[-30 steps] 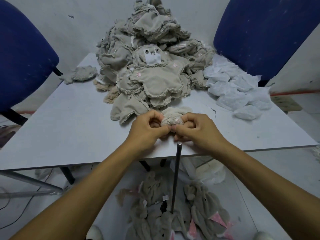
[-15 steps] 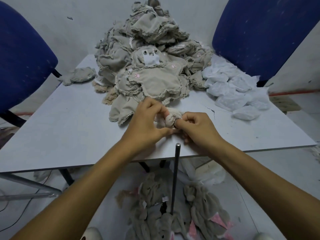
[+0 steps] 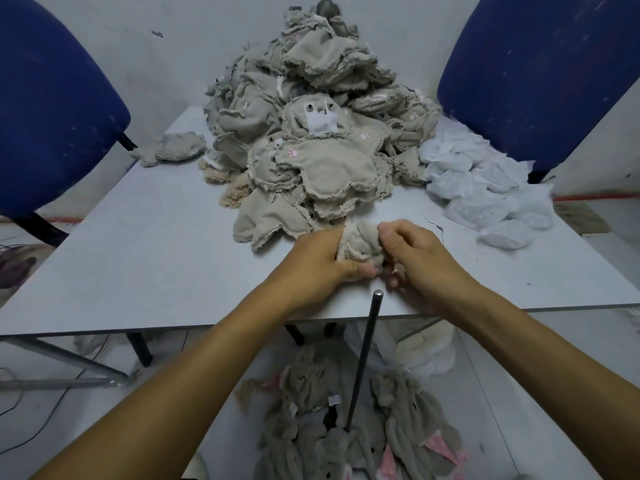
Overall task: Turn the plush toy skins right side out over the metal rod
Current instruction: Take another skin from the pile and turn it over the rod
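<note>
- 2 hands grip 1 bunched plush skin (image 3: 360, 242) over table (image 3: 145, 258) edge: left hand (image 3: 317, 263) & right hand (image 3: 420, 258), fingers curled on fabric.
- Metal rod (image 3: 363, 362) upright, tip just below skin.
- White tag on pile (image 3: 311, 133); text unreadable.

Two blue chairs (image 3: 52, 109) (image 3: 540, 71) flank the grey table (image 3: 145, 258). White fabric pieces (image 3: 485, 192) lie heaped at the table's right side. Cables (image 3: 20, 420) run across the floor at left.

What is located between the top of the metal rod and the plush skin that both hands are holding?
In the head view, only the curled fingers of the right hand and a bare strip of table lie between the metal rod tip and the plush skin.
</note>
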Tool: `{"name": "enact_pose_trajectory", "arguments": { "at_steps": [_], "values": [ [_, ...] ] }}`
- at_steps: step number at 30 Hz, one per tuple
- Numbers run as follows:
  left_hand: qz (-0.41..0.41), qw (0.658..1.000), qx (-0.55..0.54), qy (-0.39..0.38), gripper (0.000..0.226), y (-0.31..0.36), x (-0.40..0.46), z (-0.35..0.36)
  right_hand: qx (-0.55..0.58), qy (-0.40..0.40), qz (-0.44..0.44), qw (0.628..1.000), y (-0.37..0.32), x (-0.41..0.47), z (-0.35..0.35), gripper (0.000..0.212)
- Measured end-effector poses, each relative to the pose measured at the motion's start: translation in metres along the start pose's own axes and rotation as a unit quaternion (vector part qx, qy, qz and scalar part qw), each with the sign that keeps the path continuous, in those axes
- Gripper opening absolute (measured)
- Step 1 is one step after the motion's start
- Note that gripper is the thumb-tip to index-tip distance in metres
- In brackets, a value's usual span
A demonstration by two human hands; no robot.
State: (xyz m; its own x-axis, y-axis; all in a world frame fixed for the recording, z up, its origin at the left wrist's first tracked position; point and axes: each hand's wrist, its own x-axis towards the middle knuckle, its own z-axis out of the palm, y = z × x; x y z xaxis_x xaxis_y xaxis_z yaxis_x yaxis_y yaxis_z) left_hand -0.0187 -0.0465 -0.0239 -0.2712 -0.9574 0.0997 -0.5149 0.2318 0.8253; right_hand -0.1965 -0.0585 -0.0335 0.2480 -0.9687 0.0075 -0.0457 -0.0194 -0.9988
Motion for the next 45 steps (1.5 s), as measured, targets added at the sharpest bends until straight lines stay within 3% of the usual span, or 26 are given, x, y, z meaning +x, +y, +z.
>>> {"name": "enact_pose_trajectory", "arguments": {
  "at_steps": [2, 4, 6, 9, 13, 16, 19, 23, 26, 28, 30, 32, 33, 35, 37, 40, 42, 45],
  "values": [
    [-0.008, 0.999, 0.003, 0.044, 0.018, 0.000, 0.001, -0.002, 0.003, 0.004, -0.049, 0.999, 0.002, -0.004, -0.001, 0.035],
    [-0.020, 0.998, 0.026, 0.059, 0.016, -0.003, 0.003, -0.004, -0.091, 0.009, -0.122, 0.988, 0.004, -0.007, 0.000, 0.026],
    [-0.038, 0.999, -0.012, 0.029, 0.014, -0.004, 0.004, -0.008, -0.153, 0.038, -0.167, 0.973, 0.005, -0.007, 0.000, 0.013],
    [-0.040, 0.989, -0.138, -0.040, 0.021, 0.000, 0.002, -0.012, -0.100, 0.065, -0.156, 0.981, 0.006, -0.005, -0.004, 0.014],
    [-0.048, 0.990, -0.118, -0.054, 0.026, -0.002, 0.002, -0.013, -0.203, 0.053, -0.181, 0.961, 0.007, -0.004, -0.004, 0.017],
    [-0.049, 0.994, -0.088, -0.045, 0.027, -0.002, 0.003, -0.015, -0.268, 0.105, -0.245, 0.926, 0.008, -0.002, 0.002, 0.012],
    [-0.026, 0.998, 0.040, -0.043, 0.035, -0.003, 0.004, -0.019, -0.151, 0.142, -0.174, 0.963, 0.007, 0.000, 0.007, 0.024],
    [0.010, 0.993, 0.116, -0.026, 0.033, -0.008, 0.002, -0.030, 0.011, 0.075, -0.062, 0.995, 0.000, 0.001, 0.011, 0.045],
    [0.018, 0.990, 0.140, -0.013, 0.036, -0.009, 0.003, -0.034, 0.189, 0.055, 0.042, 0.980, -0.002, 0.005, 0.017, 0.032],
    [0.001, 0.990, 0.139, -0.019, 0.035, -0.007, 0.004, -0.033, 0.227, 0.060, 0.087, 0.968, -0.004, 0.007, 0.017, 0.018],
    [-0.024, 0.999, 0.021, -0.041, 0.044, -0.002, 0.004, -0.031, 0.188, 0.062, 0.094, 0.976, -0.008, 0.008, 0.016, 0.022],
    [-0.047, 0.986, -0.147, -0.056, 0.058, 0.001, 0.005, -0.029, 0.185, 0.059, 0.085, 0.977, -0.010, 0.008, 0.014, 0.021],
    [-0.045, 0.982, -0.172, -0.056, 0.060, 0.002, 0.006, -0.027, 0.196, 0.062, 0.080, 0.975, -0.011, 0.007, 0.014, 0.017],
    [-0.034, 0.991, -0.127, -0.024, 0.056, 0.004, 0.007, -0.021, 0.181, 0.078, 0.050, 0.979, -0.009, 0.004, 0.014, 0.008],
    [-0.032, 0.993, -0.107, 0.038, 0.037, 0.003, 0.008, -0.018, 0.105, 0.089, -0.022, 0.990, -0.006, 0.000, 0.015, 0.007],
    [-0.019, 0.990, -0.123, 0.059, 0.015, 0.001, 0.010, -0.020, -0.116, 0.069, -0.161, 0.978, -0.005, -0.004, 0.011, 0.017],
    [-0.002, 0.993, -0.110, 0.051, 0.014, 0.000, 0.011, -0.020, -0.222, 0.066, -0.187, 0.955, -0.003, -0.005, 0.006, 0.024],
    [0.003, 0.996, -0.082, 0.029, 0.019, 0.000, 0.009, -0.021, -0.092, 0.042, -0.133, 0.986, -0.007, -0.004, 0.001, 0.015]
  ]
}}
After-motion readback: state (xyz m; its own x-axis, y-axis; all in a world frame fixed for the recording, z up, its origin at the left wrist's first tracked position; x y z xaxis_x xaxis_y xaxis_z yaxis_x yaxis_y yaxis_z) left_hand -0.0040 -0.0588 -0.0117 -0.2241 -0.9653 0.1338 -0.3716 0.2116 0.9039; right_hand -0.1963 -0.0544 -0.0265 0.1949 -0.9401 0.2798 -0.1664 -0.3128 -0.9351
